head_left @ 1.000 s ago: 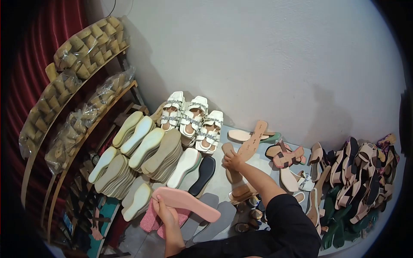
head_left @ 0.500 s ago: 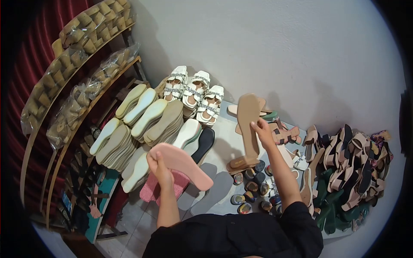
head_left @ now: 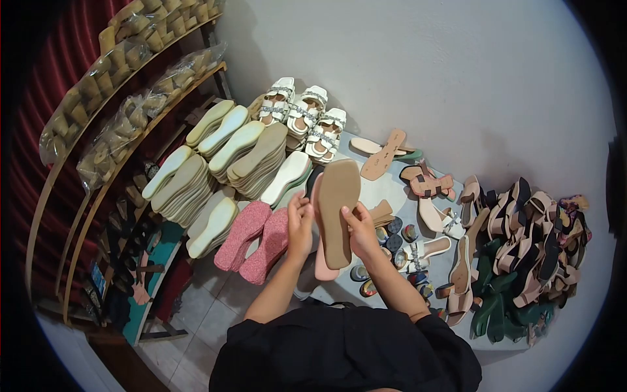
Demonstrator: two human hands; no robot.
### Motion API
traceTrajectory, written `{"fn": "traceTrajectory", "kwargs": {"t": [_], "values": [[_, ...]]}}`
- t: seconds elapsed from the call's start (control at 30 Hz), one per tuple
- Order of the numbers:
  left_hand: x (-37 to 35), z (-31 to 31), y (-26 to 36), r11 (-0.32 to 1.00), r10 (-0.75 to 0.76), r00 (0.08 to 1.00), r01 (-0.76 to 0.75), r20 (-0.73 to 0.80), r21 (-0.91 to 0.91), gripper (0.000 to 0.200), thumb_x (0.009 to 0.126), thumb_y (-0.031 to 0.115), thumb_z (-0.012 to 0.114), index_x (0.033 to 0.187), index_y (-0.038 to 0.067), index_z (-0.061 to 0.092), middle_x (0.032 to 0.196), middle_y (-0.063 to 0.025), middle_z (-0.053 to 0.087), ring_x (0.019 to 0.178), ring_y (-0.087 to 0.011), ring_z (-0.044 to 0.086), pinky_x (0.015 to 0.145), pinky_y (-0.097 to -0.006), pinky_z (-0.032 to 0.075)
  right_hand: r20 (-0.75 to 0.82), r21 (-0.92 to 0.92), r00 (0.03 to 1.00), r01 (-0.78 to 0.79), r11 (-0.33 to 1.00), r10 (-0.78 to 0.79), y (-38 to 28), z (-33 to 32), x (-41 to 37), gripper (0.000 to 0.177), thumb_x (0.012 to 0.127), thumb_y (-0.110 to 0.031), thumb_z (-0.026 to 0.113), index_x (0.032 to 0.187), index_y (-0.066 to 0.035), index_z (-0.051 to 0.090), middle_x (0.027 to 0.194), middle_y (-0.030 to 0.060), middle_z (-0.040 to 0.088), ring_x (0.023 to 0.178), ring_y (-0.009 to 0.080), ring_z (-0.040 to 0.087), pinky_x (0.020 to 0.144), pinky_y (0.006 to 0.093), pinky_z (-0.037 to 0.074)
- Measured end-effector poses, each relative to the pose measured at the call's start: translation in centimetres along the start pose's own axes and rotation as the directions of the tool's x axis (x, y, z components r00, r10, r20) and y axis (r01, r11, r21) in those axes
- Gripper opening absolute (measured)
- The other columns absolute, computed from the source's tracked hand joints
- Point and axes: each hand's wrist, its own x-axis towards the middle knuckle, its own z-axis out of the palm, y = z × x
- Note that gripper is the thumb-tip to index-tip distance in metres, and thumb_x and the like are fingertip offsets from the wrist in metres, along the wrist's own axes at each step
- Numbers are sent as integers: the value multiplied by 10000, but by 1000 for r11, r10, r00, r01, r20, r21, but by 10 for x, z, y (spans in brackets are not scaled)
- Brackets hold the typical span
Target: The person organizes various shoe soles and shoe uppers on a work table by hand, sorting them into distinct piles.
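A tan shoe sole (head_left: pixel 338 212) is upright in front of me, with my right hand (head_left: pixel 360 228) gripping its right edge, thumb across its face. Behind it, and mostly covered by it, is a pink sole (head_left: pixel 324 266) that shows along the left side and at the bottom. My left hand (head_left: pixel 300 225) is at the pink sole's left edge with fingers bent; the tan sole hides part of this contact. Just left of that hand rest two textured pink soles (head_left: pixel 243 234), and a white-topped sole (head_left: pixel 286 176) lies beyond them.
Stacked beige soles (head_left: pixel 258 157) and white sandals (head_left: pixel 302 111) stand at the back left. Small round heels (head_left: pixel 394 242) and loose sandals cover the table (head_left: pixel 408 196) to the right, beside a shoe pile (head_left: pixel 529 242). Shelves (head_left: pixel 157 108) with bagged heel blocks rise at left.
The pink and tan soles, held apart before, have come together in front of me. My right hand has moved left and down, my left hand right and slightly up.
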Motion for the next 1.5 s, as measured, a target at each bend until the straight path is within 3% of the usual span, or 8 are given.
{"fn": "traceTrajectory", "kwargs": {"t": [0.1,0.33,0.43,0.5,0.63,0.8,1.03,1.5], "values": [[-16,-13,-18,687,258,928,-373,271,624,581,811,249,625,1269,22,349,1115,-145,463,1043,-247,455,917,-354,352,-77,-71,995,59,996,-64,-2,9,-2,215,849,-122,597,1016,3,545,915,33,574,823,86,536,734,211,436],[-4,-32,-22,958,-66,982,13,177,285,689,636,149,734,1211,-26,398,1132,-185,454,1033,-293,475,892,-382,385,33,-168,994,111,979,-107,34,30,-6,351,825,-74,589,1161,17,542,1159,80,543,963,146,547,796,245,443],[33,-55,-18,936,32,990,-78,139,343,696,599,149,756,1193,-9,430,1101,-178,461,998,-296,491,871,-379,400,42,-322,978,205,924,-203,36,24,20,349,822,-16,552,1170,16,534,1147,82,548,967,143,541,802,246,440],[50,-61,13,659,154,987,-142,52,739,714,572,162,777,1196,41,453,1067,-183,463,1001,-314,476,862,-397,402,-75,-351,935,300,887,-346,26,22,49,310,795,-2,569,1105,-1,558,1020,58,571,830,84,542,697,212,458],[114,-89,0,478,83,990,-137,111,867,693,560,177,783,1168,48,476,1063,-194,468,1020,-338,464,863,-393,411,-313,-211,879,305,929,-360,32,-5,117,540,752,55,539,1247,-36,345,915,89,541,720,144,567,562,253,468],[168,-109,-55,184,-239,970,3,41,983,576,567,241,772,1036,-7,547,1047,-218,493,948,-370,553,786,-419,476,-459,-240,886,-186,953,58,81,-55,170,648,702,93,509,1275,-44,239,766,107,530,575,178,537,486,304,452],[192,-106,-92,133,-220,975,15,15,991,604,583,258,768,1027,-37,484,1015,-236,553,895,-369,586,759,-421,482,-354,-168,883,-385,908,309,138,-81,203,451,706,99,478,1139,67,355,689,127,526,459,203,501,411,336,419],[199,-114,-111,65,-335,942,22,1,998,735,637,351,742,1167,-30,405,1032,-229,581,908,-350,598,757,-422,485,-376,-403,925,-222,888,61,125,-77,207,245,748,15,548,993,16,539,739,88,572,581,155,551,497,286,419]]}}
